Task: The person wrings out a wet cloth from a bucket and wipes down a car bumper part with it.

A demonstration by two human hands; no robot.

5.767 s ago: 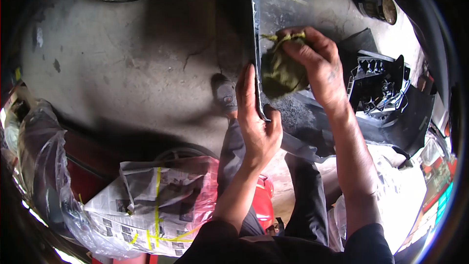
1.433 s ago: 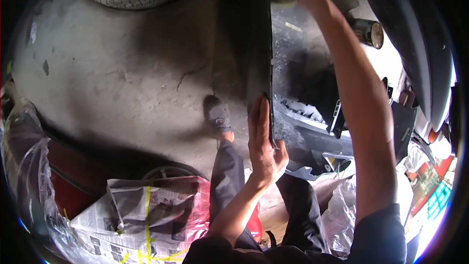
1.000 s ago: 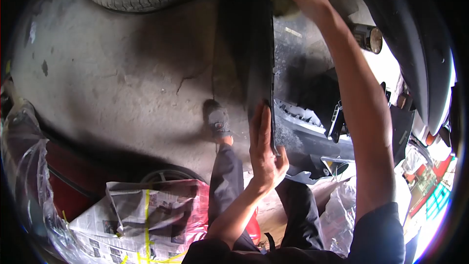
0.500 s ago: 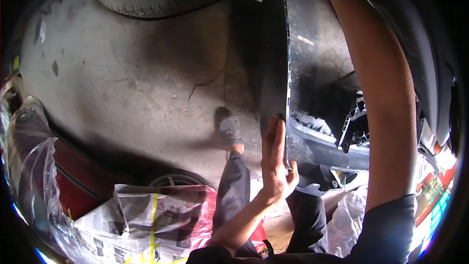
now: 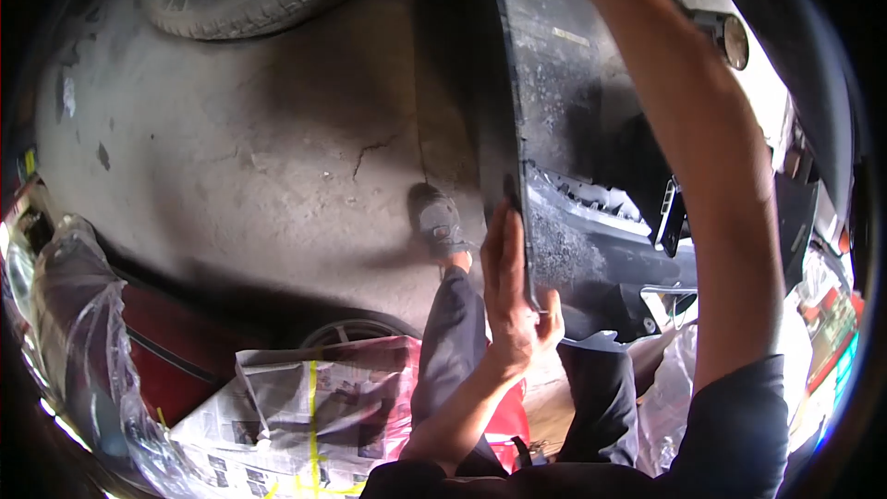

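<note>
A long, thin dark panel [image 5: 506,120] stands edge-on to me and runs from the top of the view down to the middle. My left hand [image 5: 517,291] grips its near end, fingers along the left face and thumb on the right side. My right arm reaches forward to the upper edge, where the right hand is cut off by the frame; its fingers and anything in them are out of sight. The green cloth seen in earlier frames does not show.
A tire [image 5: 249,0] lies at the upper left. Newspaper-covered red bodywork [image 5: 360,407] is at the lower left, beside plastic sheeting [image 5: 88,314]. Dark car parts [image 5: 601,259] lie right of the panel, with a can [image 5: 735,42] beyond. My shoe [image 5: 442,222] is on the floor.
My right hand, earlier wiping with the green cloth near the panel's middle, has moved forward out of view. My left hand still holds the near end, and the panel's tilt has shifted slightly.
</note>
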